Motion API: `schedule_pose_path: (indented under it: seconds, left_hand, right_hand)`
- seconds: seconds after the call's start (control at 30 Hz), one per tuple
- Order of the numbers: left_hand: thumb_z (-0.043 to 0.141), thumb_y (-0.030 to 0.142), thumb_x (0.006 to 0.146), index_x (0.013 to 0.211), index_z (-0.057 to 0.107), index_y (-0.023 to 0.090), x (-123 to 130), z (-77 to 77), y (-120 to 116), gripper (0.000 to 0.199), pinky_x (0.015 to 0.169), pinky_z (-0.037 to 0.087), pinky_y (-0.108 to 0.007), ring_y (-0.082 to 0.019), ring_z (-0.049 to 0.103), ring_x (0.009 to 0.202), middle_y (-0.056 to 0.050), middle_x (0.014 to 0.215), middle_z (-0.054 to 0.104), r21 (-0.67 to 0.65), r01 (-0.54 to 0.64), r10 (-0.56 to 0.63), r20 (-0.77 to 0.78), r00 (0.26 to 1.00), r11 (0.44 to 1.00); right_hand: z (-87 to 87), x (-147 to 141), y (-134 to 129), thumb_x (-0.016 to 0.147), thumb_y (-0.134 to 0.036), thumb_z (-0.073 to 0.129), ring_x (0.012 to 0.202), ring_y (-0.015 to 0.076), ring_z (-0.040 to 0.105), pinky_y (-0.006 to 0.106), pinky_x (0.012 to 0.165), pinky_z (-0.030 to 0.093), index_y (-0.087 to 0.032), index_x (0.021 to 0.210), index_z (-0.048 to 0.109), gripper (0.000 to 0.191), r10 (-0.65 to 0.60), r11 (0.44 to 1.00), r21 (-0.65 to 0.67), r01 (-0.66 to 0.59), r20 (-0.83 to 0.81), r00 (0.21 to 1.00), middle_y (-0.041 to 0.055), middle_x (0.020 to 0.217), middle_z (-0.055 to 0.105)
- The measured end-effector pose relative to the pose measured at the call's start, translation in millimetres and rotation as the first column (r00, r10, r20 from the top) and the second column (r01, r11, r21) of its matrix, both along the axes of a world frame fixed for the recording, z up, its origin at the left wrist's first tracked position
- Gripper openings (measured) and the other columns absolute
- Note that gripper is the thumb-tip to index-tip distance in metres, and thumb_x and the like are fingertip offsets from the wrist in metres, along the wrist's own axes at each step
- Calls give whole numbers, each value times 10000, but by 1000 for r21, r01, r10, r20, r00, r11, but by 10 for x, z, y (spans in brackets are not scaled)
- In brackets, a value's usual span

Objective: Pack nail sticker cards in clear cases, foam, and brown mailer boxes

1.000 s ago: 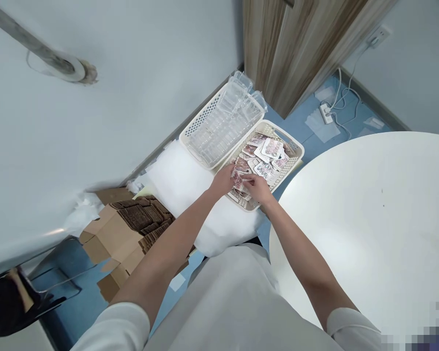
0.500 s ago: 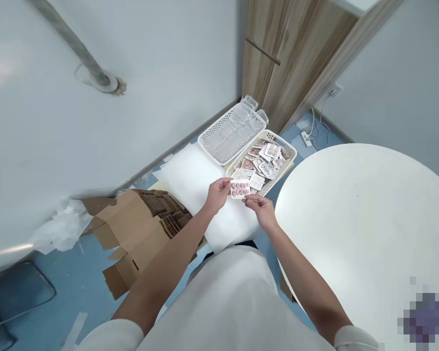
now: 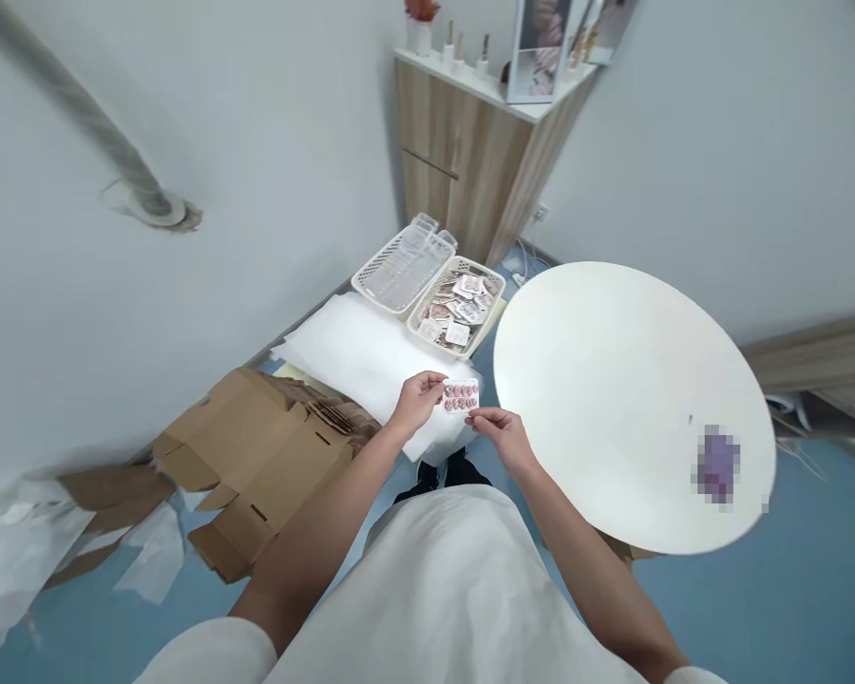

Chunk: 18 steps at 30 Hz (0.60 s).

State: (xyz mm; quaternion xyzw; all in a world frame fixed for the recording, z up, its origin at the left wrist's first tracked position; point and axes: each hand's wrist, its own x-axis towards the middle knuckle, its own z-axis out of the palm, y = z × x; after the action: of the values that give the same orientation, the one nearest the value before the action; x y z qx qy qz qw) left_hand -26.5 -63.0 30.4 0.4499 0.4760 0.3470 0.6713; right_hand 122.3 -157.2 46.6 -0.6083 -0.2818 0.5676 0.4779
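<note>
A small white card (image 3: 461, 396) with two rows of shiny pinkish ovals is held up in front of me. My left hand (image 3: 420, 404) pinches its left edge between thumb and fingers. At the lower right corner, the fingertips of my right hand (image 3: 503, 432) are closed on it too. Just beyond stands a white plastic basket (image 3: 485, 332) heaped with similar small cards (image 3: 466, 299), some face up and some showing a printed back. Beside it, a second white basket (image 3: 362, 284) holds clear plastic trays (image 3: 408, 271). White sheeting (image 3: 349, 347) lies under and before the baskets.
A round white table (image 3: 613, 380) stands on my right, with a blurred purple patch (image 3: 717, 465) on it. Flattened cardboard boxes (image 3: 256, 446) lie on my left, near crumpled plastic wrap (image 3: 25, 551). A wooden cabinet (image 3: 463, 142) fills the corner behind the baskets.
My view has tilted up and drawn back, bringing the cabinet top and more of the table into sight. Both hands keep hold of the card, now nearer my body relative to the baskets.
</note>
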Motion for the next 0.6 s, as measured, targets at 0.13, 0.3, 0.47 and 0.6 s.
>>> schedule_pose_path:
  seconds: [0.13, 0.3, 0.47, 0.6]
  left_hand:
    - [596, 233, 642, 793, 583, 152, 284, 69, -215, 172, 602, 449, -236, -95, 554, 584, 22, 607, 573, 13, 232, -232, -1, 973, 973]
    - [645, 181, 592, 778, 572, 147, 750, 33, -601, 203, 605, 450, -248, -118, 582, 601, 4, 628, 605, 0, 572, -572, -5, 820, 820]
    - [679, 256, 607, 840, 599, 151, 1268, 30, -948, 268, 648, 448, -258, -140, 598, 711, -38, 768, 640, -52, 751, -749, 58, 660, 658]
    - [605, 393, 697, 815, 617, 163, 1706, 58, -1110, 259, 630, 445, -252, -118, 579, 676, -29, 746, 622, -65, 752, -753, 27, 658, 655]
  right_hand:
    - [98, 259, -324, 613, -353, 674, 767, 183, 626, 343, 744, 472, -198, 837, 618, 278, -157, 987, 42, 156, 46, 986, 47, 812, 668]
    - [38, 630, -710, 596, -354, 679, 644, 134, 601, 299, 612, 492, -246, 981, 500, 438, -438, 897, 103, 431, 63, 897, 3, 843, 606]
    - [11, 1073, -1110, 600, -388, 672, 631, 138, 578, 277, 551, 466, -204, 903, 574, 368, -501, 864, 119, 489, 108, 859, 19, 776, 610]
    - [45, 1475, -1414, 604, -397, 667, 656, 154, 575, 288, 564, 453, -181, 873, 636, 346, -471, 882, 109, 458, 163, 867, 42, 760, 647]
